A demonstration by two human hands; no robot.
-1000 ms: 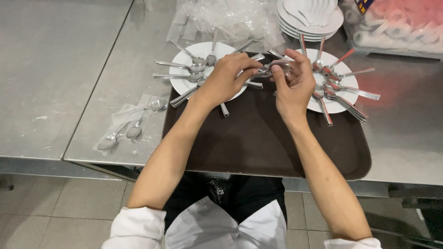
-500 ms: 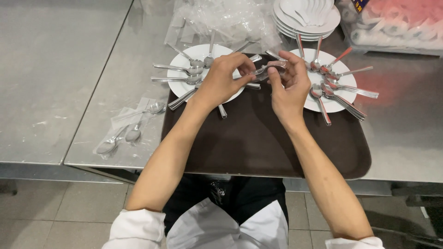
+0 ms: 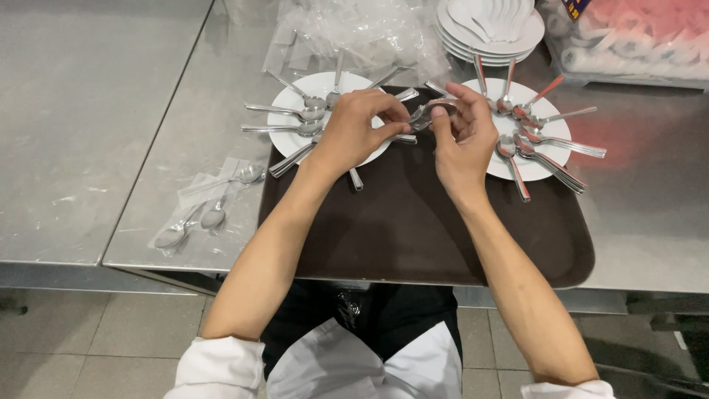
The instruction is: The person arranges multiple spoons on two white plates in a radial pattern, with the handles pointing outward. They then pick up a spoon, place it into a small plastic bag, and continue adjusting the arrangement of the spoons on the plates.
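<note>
My left hand (image 3: 356,131) and my right hand (image 3: 464,140) meet above the far middle of a dark brown tray (image 3: 413,229). Both pinch one metal spoon in a clear plastic sleeve (image 3: 422,114) between them. Under my left hand lies a white plate (image 3: 284,137) with several spoons fanned around its rim. A second white plate (image 3: 550,144) to the right of my right hand also carries several spoons, some with reddish handles.
Three wrapped spoons (image 3: 210,207) lie on the steel table (image 3: 96,111) left of the tray. Crumpled clear plastic (image 3: 354,33) sits behind the plates. A stack of white plates holding white spoons (image 3: 491,26) stands at the back, with a packaged bundle (image 3: 628,37) to its right.
Both hands stay together over the tray, working the same wrapped spoon; fingers have shifted slightly. Plates and spoons lie as before.
</note>
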